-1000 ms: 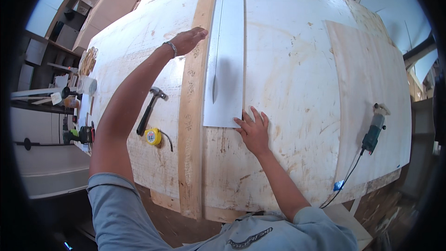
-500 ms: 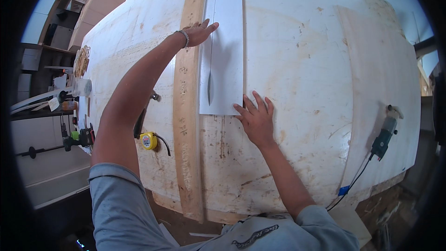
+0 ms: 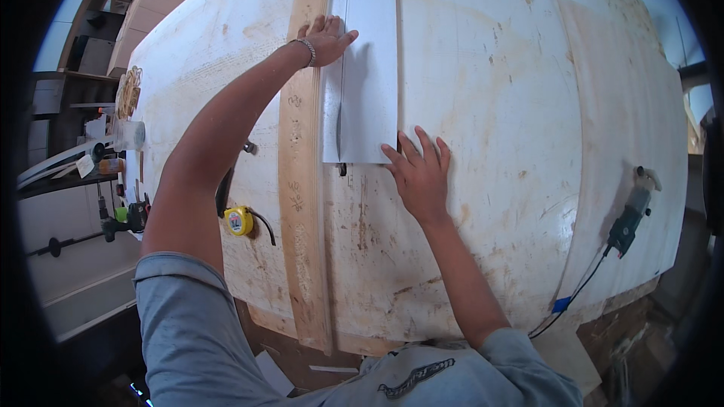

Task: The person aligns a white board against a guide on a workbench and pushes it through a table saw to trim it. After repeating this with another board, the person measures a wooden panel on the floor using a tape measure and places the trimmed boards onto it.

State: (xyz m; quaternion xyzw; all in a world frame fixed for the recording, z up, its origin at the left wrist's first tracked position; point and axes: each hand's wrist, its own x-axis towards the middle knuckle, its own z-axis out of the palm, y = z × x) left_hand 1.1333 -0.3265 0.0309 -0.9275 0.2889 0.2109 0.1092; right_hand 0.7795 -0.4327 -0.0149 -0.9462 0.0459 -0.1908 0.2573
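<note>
A long white panel (image 3: 369,105) lies lengthwise on the worktable, its left side along a long wooden strip (image 3: 300,181). A thin dark line runs down the panel and widens into a narrow slit near its close end. My left hand (image 3: 326,41) lies palm down with fingers stretched, across the strip and the panel's left side. At the panel's near right corner, my right hand (image 3: 422,177) rests with spread fingers, the thumb side touching the corner. A small dark piece (image 3: 342,169) shows just past the near edge; its kind is unclear.
Left of the strip lie a yellow tape measure (image 3: 238,221) and a hammer (image 3: 250,147), partly behind my left arm. A corded power tool (image 3: 630,218) rests on a pale board (image 3: 626,120) at the right. A drill (image 3: 124,220) is at the far left.
The white panel has slid a little away from me along the strip, with my right hand moving along at its corner. The small dark piece has come into sight at the near edge.
</note>
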